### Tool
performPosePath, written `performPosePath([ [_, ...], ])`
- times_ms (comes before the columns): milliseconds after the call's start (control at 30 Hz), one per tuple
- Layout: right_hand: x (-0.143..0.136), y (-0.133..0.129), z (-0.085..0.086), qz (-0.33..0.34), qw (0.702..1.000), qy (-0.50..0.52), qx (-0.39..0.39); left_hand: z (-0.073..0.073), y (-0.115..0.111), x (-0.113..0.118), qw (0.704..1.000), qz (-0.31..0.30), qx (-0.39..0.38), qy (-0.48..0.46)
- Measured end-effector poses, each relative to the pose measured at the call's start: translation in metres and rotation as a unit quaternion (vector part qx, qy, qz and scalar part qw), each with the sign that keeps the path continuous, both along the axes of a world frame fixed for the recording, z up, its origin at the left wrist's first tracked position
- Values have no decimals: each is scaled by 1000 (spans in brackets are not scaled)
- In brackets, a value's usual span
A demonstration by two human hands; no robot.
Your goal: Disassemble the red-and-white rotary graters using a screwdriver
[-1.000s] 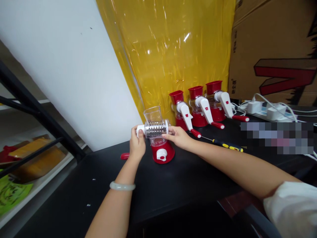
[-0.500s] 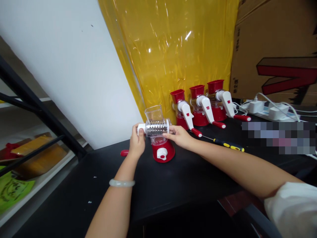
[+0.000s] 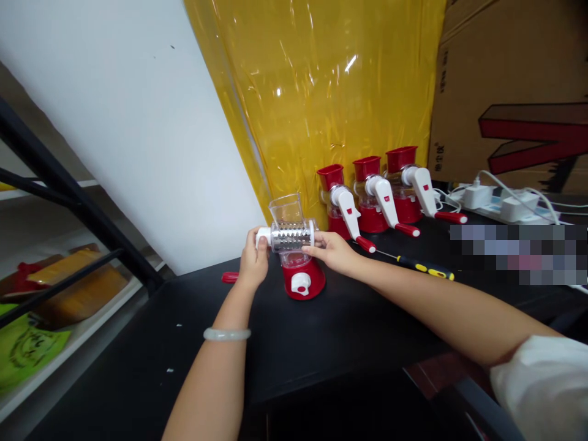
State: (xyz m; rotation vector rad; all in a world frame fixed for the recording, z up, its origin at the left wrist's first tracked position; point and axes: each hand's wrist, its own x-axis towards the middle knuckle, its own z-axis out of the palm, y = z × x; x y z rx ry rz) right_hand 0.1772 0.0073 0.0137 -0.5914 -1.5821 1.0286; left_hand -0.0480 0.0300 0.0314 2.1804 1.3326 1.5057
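A rotary grater (image 3: 305,277) with a red base and a clear top stands upright on the black table. Inside its clear housing lies a metal grating drum (image 3: 292,236) with a white rim. My left hand (image 3: 254,260) is closed round the white crank hub at the grater's left side; the crank's red handle (image 3: 230,277) sticks out beyond the wrist. At the right end of the drum, my right hand (image 3: 334,251) has its fingers and thumb on the white rim and clear housing.
Behind to the right stand three assembled graters (image 3: 373,214) with white cranks. A yellow-black screwdriver (image 3: 425,267) lies before them. Farther right are a power strip (image 3: 493,211) with plugs and cables, and a cardboard box (image 3: 505,79). A black metal frame (image 3: 85,202) and shelves border the left.
The view has shifted very slightly. Both hands keep their places on the grater, and its red crank handle shows a little farther left.
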Motion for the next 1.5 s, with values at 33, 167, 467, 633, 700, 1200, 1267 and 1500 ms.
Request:
performPosePath([
  [33,0,0,0,0,1000,0,0,-1,0,1,1000,6,2,-6],
  [167,-1,-1,0,-3,1000,4,2,-5,-1,5,999,33,22,-18],
  [467,-2,2,-4,-7,1000,5,2,-5,1,4,1000,17,23,-13],
  [633,1,-1,-4,-25,1000,8,-3,2,1,-3,991,41,-3,-124],
  [700,3,-2,0,-40,999,16,-4,16,-1,-26,969,102,10,-226],
  [1200,4,-3,-4,-55,998,0,12,-15,16,-23,965,-71,-178,-182],
  [1267,4,-4,-4,-64,998,-1,12,-14,13,-26,964,-62,-185,-181],
  [1500,4,-5,-2,-79,996,-5,29,-12,8,-24,963,-66,-211,-155],
])
